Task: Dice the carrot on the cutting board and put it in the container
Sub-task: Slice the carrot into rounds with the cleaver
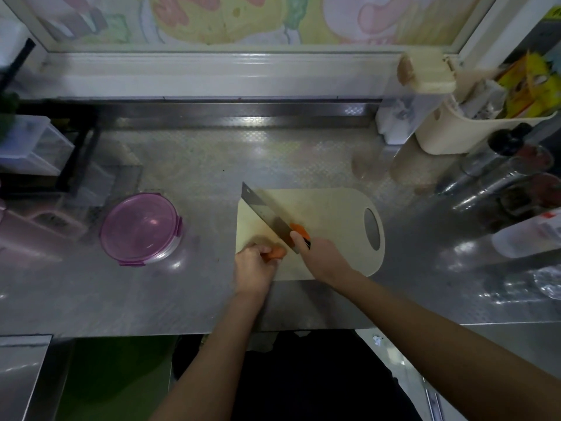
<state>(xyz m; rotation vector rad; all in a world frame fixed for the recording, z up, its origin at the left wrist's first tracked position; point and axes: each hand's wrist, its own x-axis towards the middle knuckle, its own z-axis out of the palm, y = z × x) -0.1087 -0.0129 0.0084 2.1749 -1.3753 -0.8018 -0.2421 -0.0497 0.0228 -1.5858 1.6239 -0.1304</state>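
place: kitchen | surface: embossed stainless-steel table point(212, 165) | tools: cream cutting board point(334, 208), cleaver point(267, 214) | storage: pink-lidded container point(139, 227), bottles and jars point(516, 189), cream caddy point(440, 132) holding packets at right | wall: pastel illustrated panel point(212, 19) behind

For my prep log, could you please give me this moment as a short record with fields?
left hand: grips the carrot on the cutting board
right hand: grips the cleaver by its handle
blade: slanted across the board, beside the carrot's free end; contact unclear
container: on the steel counter, left of the board, apart from it
purple lid: on the container
diced pieces: none clearly visible on the board
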